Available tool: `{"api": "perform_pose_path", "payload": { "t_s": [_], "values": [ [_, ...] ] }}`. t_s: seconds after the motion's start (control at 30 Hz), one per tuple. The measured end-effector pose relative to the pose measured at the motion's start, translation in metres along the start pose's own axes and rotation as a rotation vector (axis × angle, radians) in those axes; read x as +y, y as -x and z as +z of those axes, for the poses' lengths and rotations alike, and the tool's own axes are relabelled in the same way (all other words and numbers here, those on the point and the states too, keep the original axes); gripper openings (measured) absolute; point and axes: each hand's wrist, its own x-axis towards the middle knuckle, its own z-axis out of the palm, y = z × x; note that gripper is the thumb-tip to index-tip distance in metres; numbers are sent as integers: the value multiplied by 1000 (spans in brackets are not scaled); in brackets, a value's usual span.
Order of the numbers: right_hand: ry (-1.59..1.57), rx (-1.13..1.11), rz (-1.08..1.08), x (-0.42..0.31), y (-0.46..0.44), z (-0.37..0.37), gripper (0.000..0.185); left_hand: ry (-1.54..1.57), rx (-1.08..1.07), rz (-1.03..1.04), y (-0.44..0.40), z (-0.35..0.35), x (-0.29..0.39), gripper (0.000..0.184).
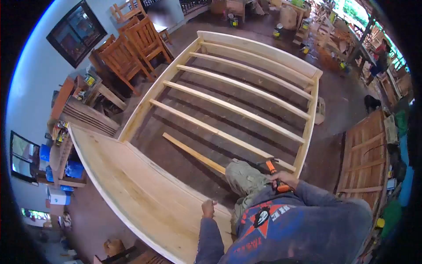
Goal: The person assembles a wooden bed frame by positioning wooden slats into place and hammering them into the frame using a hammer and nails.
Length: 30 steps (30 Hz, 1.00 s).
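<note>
My right hand is wrapped round a hammer with an orange and black handle, its head close to the end of the nearest slat. My left hand is closed in a fist above the broad curved headboard; whether anything is inside the fingers is hidden. Around my legs stands a pale wooden bed frame, with several slats running across between its side rails. A loose wooden strip slants down to the floor inside the frame, beside my knee.
Wooden chairs stand by the wall at the upper left. A slatted wooden panel leans at the right. A workbench with blue containers is at the left. A person and a dark animal are at the far right.
</note>
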Motion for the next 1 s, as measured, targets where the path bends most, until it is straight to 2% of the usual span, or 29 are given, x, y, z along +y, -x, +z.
{"api": "perform_pose_path", "payload": {
  "t_s": [0.03, 0.1, 0.13, 0.2, 0.27, 0.3, 0.37, 0.43, 0.47, 0.57, 0.67, 0.77, 0.8, 0.9, 0.93, 1.0],
  "values": [
    [-75, -44, 24, -36, 10, 23, 19, -11, 14, 0, 2, -7, 21, 36],
    [-25, -73, 27, -51, -25, 41, 21, 73, 204, -88, 4, -20, 53, 38],
    [16, -68, 63, -60, -43, 52, 20, -20, 200, -229, 8, -32, 64, 37],
    [74, -79, 89, -84, -73, 70, 20, -212, 138, -156, -4, -57, 18, 37],
    [480, -164, -47, -112, -104, 85, 22, -511, 97, -63, 2, -73, -26, 41],
    [670, -198, -129, -128, -123, 96, 24, -834, -13, -49, -29, -87, -90, 46],
    [608, -234, -216, -157, -176, 103, 22, -976, -76, -45, -16, -86, -67, 43],
    [271, -194, 67, -206, -205, 120, 23, -1022, -107, -68, -34, -86, -49, 41],
    [234, -218, 4, -230, -224, 127, 25, -1021, -96, -71, -46, -88, -26, 39],
    [289, -223, -21, -297, -267, 137, 25, -1026, -82, -56, -81, -101, 30, 36],
    [309, -198, -40, -298, -366, 123, 23, -1076, -94, 20, -127, -121, 89, 32],
    [350, -46, 29, -361, -354, 122, 21, -1156, -108, 137, -190, -143, 136, 28],
    [325, -82, 31, -367, -362, 115, 20, -1184, -117, 187, -215, -150, 161, 27],
    [204, 31, 104, -415, -326, 110, 13, -1294, -163, 330, -294, -176, 206, 23],
    [175, 77, 118, -389, -353, 97, 21, -1317, -183, 355, -322, -185, 216, 22],
    [87, 148, 110, -392, -341, 105, 20, -1387, -210, 441, -397, -209, 210, 22]
  ]
}}
